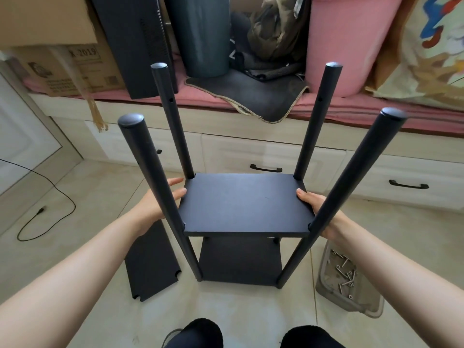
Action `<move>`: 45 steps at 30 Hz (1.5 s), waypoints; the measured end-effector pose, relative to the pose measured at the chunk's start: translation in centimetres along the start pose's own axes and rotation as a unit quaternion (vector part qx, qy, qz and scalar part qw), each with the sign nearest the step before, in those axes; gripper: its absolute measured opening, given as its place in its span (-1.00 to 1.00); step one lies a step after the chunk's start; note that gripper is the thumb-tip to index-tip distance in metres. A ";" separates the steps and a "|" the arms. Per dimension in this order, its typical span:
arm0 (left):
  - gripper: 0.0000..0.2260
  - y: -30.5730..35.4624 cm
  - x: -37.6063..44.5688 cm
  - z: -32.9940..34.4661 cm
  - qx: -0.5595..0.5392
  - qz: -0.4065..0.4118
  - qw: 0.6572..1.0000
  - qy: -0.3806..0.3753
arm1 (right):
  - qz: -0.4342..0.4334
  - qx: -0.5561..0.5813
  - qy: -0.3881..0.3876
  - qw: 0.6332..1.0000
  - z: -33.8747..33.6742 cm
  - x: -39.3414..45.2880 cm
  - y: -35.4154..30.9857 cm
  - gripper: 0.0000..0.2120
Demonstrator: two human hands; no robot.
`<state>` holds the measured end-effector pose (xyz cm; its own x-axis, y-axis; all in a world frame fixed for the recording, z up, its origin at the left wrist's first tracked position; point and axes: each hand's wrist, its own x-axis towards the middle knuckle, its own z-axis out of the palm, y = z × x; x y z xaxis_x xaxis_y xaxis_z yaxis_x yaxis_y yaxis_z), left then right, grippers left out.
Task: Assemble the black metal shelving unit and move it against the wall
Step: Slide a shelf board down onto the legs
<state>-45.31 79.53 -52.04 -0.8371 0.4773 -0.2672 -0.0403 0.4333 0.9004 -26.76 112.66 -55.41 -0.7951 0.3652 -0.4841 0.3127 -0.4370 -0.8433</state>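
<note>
we stand over the black shelving unit [241,222] on the pale tiled floor [75,202], just in front of a low white drawer cabinet [251,149]. four black posts [349,187] rise from its corners, splaying outward in the wide view, and two shelf boards sit between them: an upper board [243,204] about halfway up and a lower board [239,259] near the floor. our left hand [160,199] lies against the left edge of the upper board with fingers straight and relaxed, tips touching the rim, partly hidden behind the near left post. our right hand [315,207] meets the right edge, thumb on top of the board; the near right post covers the rest, so we cannot tell whether the fingers curl under it. a spare black shelf panel [150,262] lies flat on the floor just left of the unit. to the right, a clear plastic tray [351,295] sits on the floor, holding loose silver bolts [345,270]. on the pink cushion [200,96] above the drawers stand a pink bin [344,46], whose contents we cannot see, a dark cylinder [200,33], a cardboard box [62,66], and a dark mat [251,96] drooping over the edge. a thin black cable [50,197] loops across the floor at left.
</note>
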 end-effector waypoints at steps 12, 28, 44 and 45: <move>-0.66 -1.7 -5.2 1.0 0.112 0.021 0.993 0.043 | -0.058 0.090 0.115 0.988 2.8 -2.9 0.8 -0.63; -0.50 1.3 -5.5 13.7 -0.284 -0.092 0.954 -0.043 | -0.095 0.167 0.189 0.963 6.0 -3.2 3.2 -0.90; -0.38 1.4 -4.2 10.9 -0.263 -0.065 0.960 -0.065 | 0.008 0.222 0.049 0.974 5.6 -6.2 3.9 -0.70; -0.30 1.2 -4.6 11.2 -0.257 -0.050 0.964 -0.051 | 0.007 0.228 0.048 0.972 5.7 -6.2 4.0 -0.72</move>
<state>-35.38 86.43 -53.60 -0.7584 0.5359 -0.3709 -0.4048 0.0587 0.9125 -23.52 104.01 -54.42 -0.7338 0.4211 -0.5331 0.0438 -0.7538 -0.6556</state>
